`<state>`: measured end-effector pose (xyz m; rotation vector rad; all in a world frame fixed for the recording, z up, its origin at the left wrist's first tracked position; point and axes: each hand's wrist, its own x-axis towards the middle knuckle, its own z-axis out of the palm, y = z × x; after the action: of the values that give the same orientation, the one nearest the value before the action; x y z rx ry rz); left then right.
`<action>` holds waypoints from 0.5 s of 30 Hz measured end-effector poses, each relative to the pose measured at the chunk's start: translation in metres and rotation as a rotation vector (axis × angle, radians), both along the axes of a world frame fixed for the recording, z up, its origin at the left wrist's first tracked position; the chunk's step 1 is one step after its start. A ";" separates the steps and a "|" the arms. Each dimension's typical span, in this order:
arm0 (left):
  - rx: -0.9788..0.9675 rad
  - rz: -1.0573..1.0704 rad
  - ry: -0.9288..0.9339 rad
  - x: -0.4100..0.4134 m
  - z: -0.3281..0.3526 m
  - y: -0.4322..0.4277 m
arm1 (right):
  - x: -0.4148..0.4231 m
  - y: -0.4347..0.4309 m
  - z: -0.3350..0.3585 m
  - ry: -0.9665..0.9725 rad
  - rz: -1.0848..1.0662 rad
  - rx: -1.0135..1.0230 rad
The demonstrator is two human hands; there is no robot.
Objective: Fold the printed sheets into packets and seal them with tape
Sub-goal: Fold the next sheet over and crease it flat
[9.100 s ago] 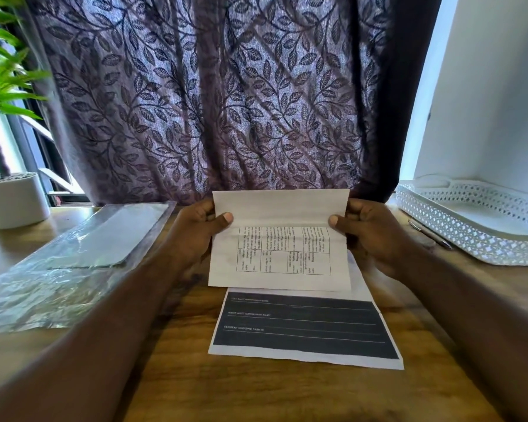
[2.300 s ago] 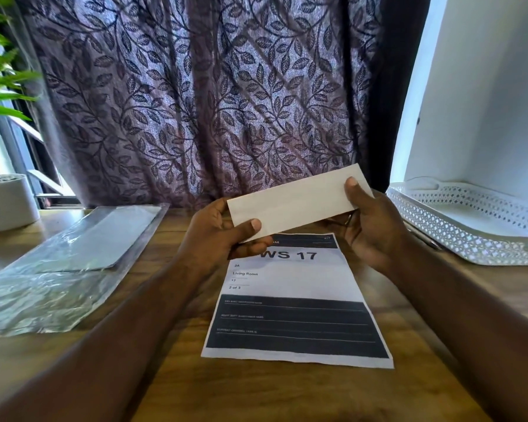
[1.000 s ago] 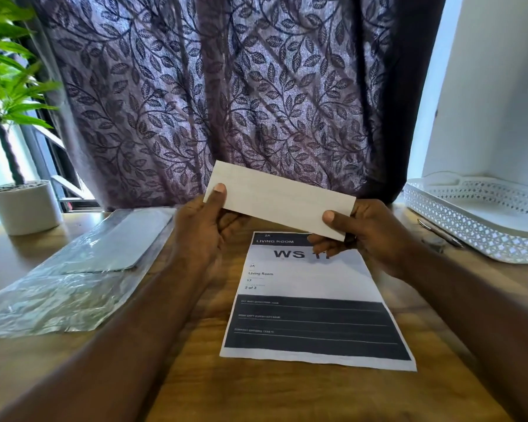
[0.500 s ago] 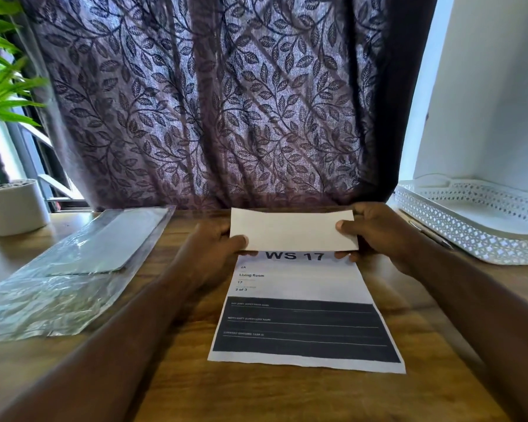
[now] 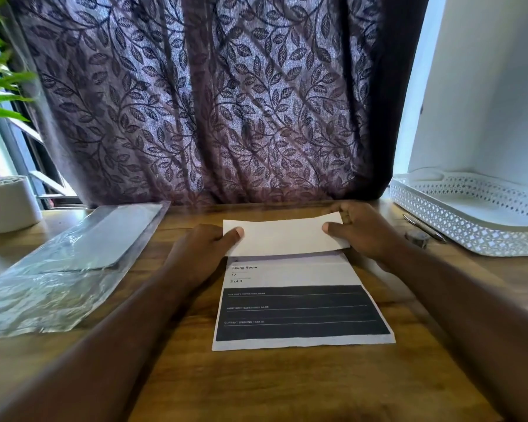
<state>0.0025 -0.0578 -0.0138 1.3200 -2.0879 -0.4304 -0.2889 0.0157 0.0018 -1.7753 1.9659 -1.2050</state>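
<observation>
Packet (image 5: 284, 237), folded and white, sits just over the far end of the printed sheet (image 5: 299, 312) on the counter (image 5: 256, 385). I see my left hand (image 5: 200, 254) pinching its left end and my right hand (image 5: 363, 231) its right end, fingers grasping it with thumbs on top. A plastic sleeve (image 5: 67, 263) lies left, a white tray (image 5: 470, 217) far right.

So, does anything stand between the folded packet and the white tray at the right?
Yes. A small round object and a pen lie on the table just before the white tray, right of the right hand, which pinches the folded packet with the left hand. Nothing else.
</observation>
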 end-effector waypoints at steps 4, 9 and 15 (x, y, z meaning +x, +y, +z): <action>-0.045 0.031 -0.119 -0.001 -0.001 -0.002 | 0.001 0.003 -0.002 0.207 -0.038 0.040; -0.022 0.052 -0.243 0.004 -0.007 -0.007 | 0.005 0.000 -0.008 0.413 -0.036 0.087; -0.144 0.142 -0.176 0.005 0.004 0.000 | 0.023 0.005 0.000 0.442 -0.064 -0.004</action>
<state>0.0076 -0.0580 -0.0099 1.4527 -2.1046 -0.1033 -0.2656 0.0204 0.0023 -2.1405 2.2635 -0.8859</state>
